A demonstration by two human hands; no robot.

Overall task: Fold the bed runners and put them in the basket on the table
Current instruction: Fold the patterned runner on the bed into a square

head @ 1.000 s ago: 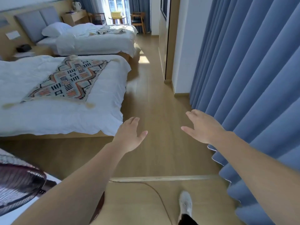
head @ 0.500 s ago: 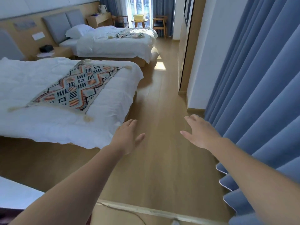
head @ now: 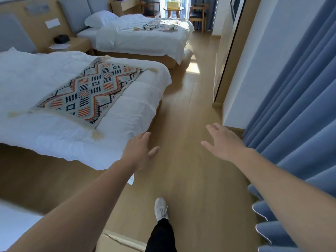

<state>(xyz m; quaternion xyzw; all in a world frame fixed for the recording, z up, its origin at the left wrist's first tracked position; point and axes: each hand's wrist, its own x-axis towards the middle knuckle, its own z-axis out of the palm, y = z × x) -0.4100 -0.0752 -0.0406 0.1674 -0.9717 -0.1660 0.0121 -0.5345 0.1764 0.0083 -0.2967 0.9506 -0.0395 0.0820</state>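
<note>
- My left hand (head: 140, 151) is stretched out in front of me, fingers loosely spread and nothing in it; it hangs over the floor (head: 189, 142) just off the foot corner of the near bed (head: 45, 130).
- My right hand (head: 224, 142) is out too, palm down, fingers splayed and empty, above the floor near the blue curtain (head: 294, 106) on my right.
- A patterned bed runner (head: 87, 92) lies flat and unfolded, set at a slant across the foot end of the near bed, on the white duvet. One tasselled corner (head: 97, 134) sits close to the bed's foot edge, another (head: 152, 70) near the aisle-side edge, a third (head: 13, 114) points toward the left.
- A second runner (head: 161, 24) lies rumpled across the foot end of the far bed (head: 138, 39), partly in sunlight; I can't make out its pattern well.
- At the far end of the room a yellow basket (head: 173, 4) stands on a small round table (head: 173, 9), with a wooden chair (head: 197, 14) just beside it.
- One foot in a pale shoe (head: 161, 209) is planted on the floor below and between my arms.
- A nightstand (head: 72, 44) stands between the two beds, carrying a dark object and some papers.
</note>
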